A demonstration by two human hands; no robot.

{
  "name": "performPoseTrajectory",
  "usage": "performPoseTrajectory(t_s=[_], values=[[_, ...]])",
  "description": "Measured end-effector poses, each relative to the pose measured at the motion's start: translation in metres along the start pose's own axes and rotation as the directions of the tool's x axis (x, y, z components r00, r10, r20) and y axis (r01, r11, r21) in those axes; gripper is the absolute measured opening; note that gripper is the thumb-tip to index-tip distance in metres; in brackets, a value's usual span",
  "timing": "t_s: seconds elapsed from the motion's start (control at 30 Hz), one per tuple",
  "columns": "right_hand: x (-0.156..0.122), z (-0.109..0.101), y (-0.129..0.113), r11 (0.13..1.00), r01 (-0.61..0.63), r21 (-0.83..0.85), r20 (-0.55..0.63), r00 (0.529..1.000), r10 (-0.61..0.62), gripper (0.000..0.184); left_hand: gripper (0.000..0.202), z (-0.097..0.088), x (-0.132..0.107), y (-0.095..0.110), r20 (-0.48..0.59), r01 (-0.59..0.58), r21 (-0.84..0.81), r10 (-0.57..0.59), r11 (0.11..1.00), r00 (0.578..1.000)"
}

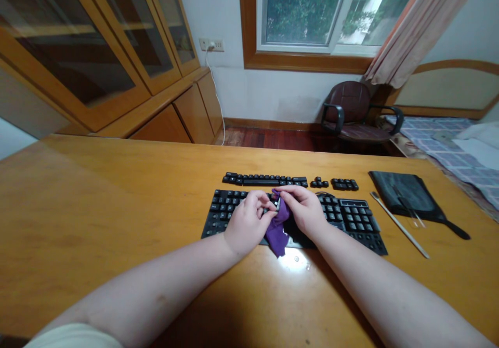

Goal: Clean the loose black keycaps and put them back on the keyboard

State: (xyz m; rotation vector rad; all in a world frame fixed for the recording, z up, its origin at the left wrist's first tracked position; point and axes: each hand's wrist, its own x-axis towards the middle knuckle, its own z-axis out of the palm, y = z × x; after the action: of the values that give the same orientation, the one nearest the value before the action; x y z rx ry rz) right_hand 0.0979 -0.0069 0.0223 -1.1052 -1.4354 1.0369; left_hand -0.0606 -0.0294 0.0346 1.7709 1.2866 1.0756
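Observation:
Over the black keyboard (224, 208), my left hand (251, 218) is closed, its thumb and fingers pinched on a small dark piece that looks like a keycap (277, 203). My right hand (306, 210) is closed on a purple cloth (278, 236) and presses it against that piece. The cloth hangs down between both hands, across the keyboard's front edge. Part of the keyboard is hidden under my hands. Behind it lie loose black keycaps in a row (268, 180), with smaller groups of them, an arrow cluster (319, 183) and a number block (345, 184), farther right.
On the right of the wooden desk (117, 197) lie a thin pale stick with a brush-like end (401, 226), a black mesh pouch (405, 195) and a wire tool (407, 205) on it. Beyond stand an armchair (351, 106) and a glass-door cabinet (128, 31).

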Motion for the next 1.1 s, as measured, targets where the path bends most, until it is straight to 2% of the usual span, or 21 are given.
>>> performPoseTrajectory(t_s=[0.13, 0.3, 0.53, 0.6, 0.73, 0.9, 1.1], values=[[0.000, 0.000, 0.001, 0.999, 0.039, -0.019, 0.077, 0.996, -0.037, 0.021, 0.021, -0.001, 0.001, 0.000, -0.017, -0.001, 0.007, 0.001, 1.000, 1.000], [0.002, 0.001, 0.003, 0.999, -0.048, 0.022, -0.040, 0.998, 0.049, 0.020, 0.020, 0.000, 0.003, -0.003, -0.002, 0.026, 0.012, -0.026, 1.000, 1.000], [0.003, 0.001, 0.000, 0.984, -0.106, 0.145, -0.078, 0.990, 0.118, 0.024, 0.009, 0.001, 0.012, -0.013, 0.026, 0.046, -0.286, -0.040, 0.957, 0.999], [0.003, 0.000, -0.001, 0.983, -0.108, 0.148, -0.076, 0.990, 0.120, 0.024, 0.008, 0.000, 0.014, -0.015, 0.012, 0.045, -0.253, -0.043, 0.966, 0.999], [0.001, -0.001, 0.001, 0.995, -0.077, 0.062, -0.047, 0.996, 0.080, 0.020, 0.016, -0.003, 0.015, -0.014, 0.064, 0.002, -0.098, 0.004, 0.995, 0.998], [0.001, -0.001, 0.004, 0.999, -0.041, 0.025, -0.039, 0.998, 0.042, 0.018, 0.014, -0.005, 0.014, -0.012, 0.017, -0.083, 0.048, 0.082, 0.995, 0.996], [0.001, 0.001, 0.001, 0.997, 0.070, -0.016, -0.017, 0.997, -0.070, 0.014, 0.013, -0.005, 0.014, -0.014, 0.084, -0.165, 0.099, 0.157, 0.981, 0.984]])
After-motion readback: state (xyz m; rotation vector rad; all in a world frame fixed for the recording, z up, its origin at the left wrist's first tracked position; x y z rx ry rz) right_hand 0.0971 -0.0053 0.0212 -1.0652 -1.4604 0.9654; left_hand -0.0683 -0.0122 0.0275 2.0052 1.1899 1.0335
